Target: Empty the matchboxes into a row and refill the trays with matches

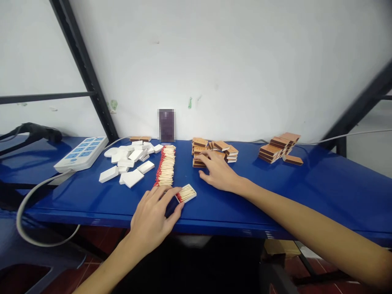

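Note:
A small white matchbox tray (pixel 189 192) filled with red-tipped matches lies near the table's front edge. My left hand (pixel 154 210) curls round its left end, the thumb and index finger against it. Just behind that hand runs a long row of loose matches (pixel 167 165), red heads to the left. My right hand (pixel 219 171) reaches over the nearer pile of brown matchbox sleeves (pixel 199 142), fingers apart and touching the pile. Some pieces there show white sides (pixel 232 157). Its fingertips partly hide the sleeves beneath.
White empty-looking trays (pixel 131 157) lie heaped at the left, beside a power strip (pixel 81 153) with a cable. A second stack of brown matchboxes (pixel 275 149) stands at the right. A dark pixelated block (pixel 166 125) leans on the wall. Metal shelf posts (pixel 82 61) frame the blue table (pixel 239 208).

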`<state>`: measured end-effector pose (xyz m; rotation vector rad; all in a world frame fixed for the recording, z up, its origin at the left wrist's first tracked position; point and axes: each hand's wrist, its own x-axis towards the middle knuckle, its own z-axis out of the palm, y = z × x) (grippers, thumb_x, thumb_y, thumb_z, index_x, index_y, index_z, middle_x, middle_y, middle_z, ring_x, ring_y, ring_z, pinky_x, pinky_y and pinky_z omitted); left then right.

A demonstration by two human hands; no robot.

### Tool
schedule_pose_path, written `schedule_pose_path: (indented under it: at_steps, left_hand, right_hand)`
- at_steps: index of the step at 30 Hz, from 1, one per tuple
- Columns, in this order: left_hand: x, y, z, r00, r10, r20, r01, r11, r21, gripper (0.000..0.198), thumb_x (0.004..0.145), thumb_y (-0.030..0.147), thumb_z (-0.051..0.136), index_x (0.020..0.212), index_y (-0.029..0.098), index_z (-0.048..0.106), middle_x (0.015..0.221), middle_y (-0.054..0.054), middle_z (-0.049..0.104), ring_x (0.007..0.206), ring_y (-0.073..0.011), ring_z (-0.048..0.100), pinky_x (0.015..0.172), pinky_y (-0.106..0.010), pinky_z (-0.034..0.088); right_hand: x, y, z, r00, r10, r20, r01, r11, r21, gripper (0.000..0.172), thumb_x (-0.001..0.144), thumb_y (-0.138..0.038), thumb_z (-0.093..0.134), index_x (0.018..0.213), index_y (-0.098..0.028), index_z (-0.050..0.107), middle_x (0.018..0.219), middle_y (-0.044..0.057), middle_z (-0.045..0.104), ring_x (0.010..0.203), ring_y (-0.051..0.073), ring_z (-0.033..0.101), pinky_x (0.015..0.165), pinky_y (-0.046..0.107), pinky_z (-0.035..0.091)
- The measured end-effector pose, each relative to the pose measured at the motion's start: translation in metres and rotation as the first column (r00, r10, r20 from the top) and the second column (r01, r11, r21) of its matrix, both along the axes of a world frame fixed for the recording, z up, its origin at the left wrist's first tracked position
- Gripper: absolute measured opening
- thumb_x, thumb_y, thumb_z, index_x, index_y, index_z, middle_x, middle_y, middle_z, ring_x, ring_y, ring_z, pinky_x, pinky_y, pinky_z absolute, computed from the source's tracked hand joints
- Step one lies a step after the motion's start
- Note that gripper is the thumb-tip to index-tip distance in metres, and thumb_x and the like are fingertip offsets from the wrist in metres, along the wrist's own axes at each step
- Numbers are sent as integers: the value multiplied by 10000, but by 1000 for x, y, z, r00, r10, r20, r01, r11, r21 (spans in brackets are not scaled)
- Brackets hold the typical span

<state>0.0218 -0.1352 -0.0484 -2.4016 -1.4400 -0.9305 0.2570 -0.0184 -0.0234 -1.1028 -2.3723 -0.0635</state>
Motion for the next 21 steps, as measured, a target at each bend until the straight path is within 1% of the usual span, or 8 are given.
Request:
schedule_pose_path:
  at_steps: [3, 5, 9, 12, 14, 16, 19, 21]
  left_hand:
    - [0, 2, 0, 999, 17, 39, -16, 1000, -17, 265, 943, 351, 568, 1185, 265, 631, 1144, -44, 691, 992, -244, 643, 867, -401, 497]
    - [-1, 2, 2, 998, 16, 57, -15, 1000, -21, 268, 931, 352, 572, 1176, 268, 641, 1135, -41, 694, 988, -242, 644, 858, -391, 507]
    - [0, 1, 5, 997, 19, 71, -15, 998, -60, 278, 914, 342, 573, 1175, 278, 644, 1130, -31, 691, 1006, -246, 641, 853, -391, 516]
    - [1, 0, 6, 997, 31, 71, -25, 996, -85, 304, 903, 331, 567, 1197, 281, 627, 1141, -31, 681, 1017, -252, 635, 846, -398, 517]
    - [1, 0, 7, 997, 43, 64, -37, 995, -88, 319, 892, 325, 566, 1203, 276, 619, 1147, -37, 674, 1016, -257, 631, 840, -405, 514]
    - [2, -1, 7, 998, 47, 50, -42, 995, -88, 325, 884, 321, 565, 1202, 270, 614, 1145, -41, 673, 1009, -260, 630, 841, -410, 509]
    - [2, -2, 9, 998, 47, 28, -44, 995, -84, 335, 878, 312, 566, 1207, 267, 609, 1128, -42, 679, 989, -255, 634, 828, -400, 504]
    - [3, -2, 9, 998, 53, 17, -51, 996, -70, 334, 874, 307, 568, 1203, 265, 610, 1120, -43, 683, 971, -251, 638, 820, -393, 503]
  right_hand:
    - [-1, 0, 0, 998, -31, 48, 32, 999, -18, 378, 870, -198, 550, 1247, -184, 551, 1278, 154, 563, 1185, 332, 526, 972, 535, 389]
    - [-1, 1, -2, 999, -8, 46, 8, 1000, -2, 377, 871, -154, 528, 1245, -196, 550, 1249, 142, 588, 1182, 321, 530, 971, 539, 375]
    - [0, 4, -2, 996, 90, -18, -89, 994, 69, 378, 867, -101, 506, 1226, -202, 565, 1264, 154, 555, 1150, 294, 539, 923, 481, 418]
    - [0, -2, 4, 971, 236, -27, -233, 969, 77, 354, 870, -96, 499, 1199, -197, 584, 1186, 139, 585, 1076, 264, 564, 900, 441, 439]
    - [0, -10, 11, 934, 357, 15, -358, 933, 32, 355, 848, -83, 509, 1172, -199, 597, 1083, 106, 629, 1013, 245, 581, 895, 424, 441]
    - [-1, -19, 16, 895, 443, 50, -440, 897, -49, 353, 799, -84, 550, 1125, -205, 612, 1043, 86, 638, 973, 237, 582, 891, 412, 447]
    - [0, -28, 20, 874, 485, 22, -475, 865, -163, 305, 749, -123, 605, 1039, -215, 619, 1120, 89, 597, 1008, 239, 565, 928, 407, 454]
    - [1, -29, 20, 879, 477, -10, -467, 857, -216, 335, 752, -150, 615, 1080, -216, 601, 1199, 100, 558, 1069, 249, 546, 965, 418, 446]
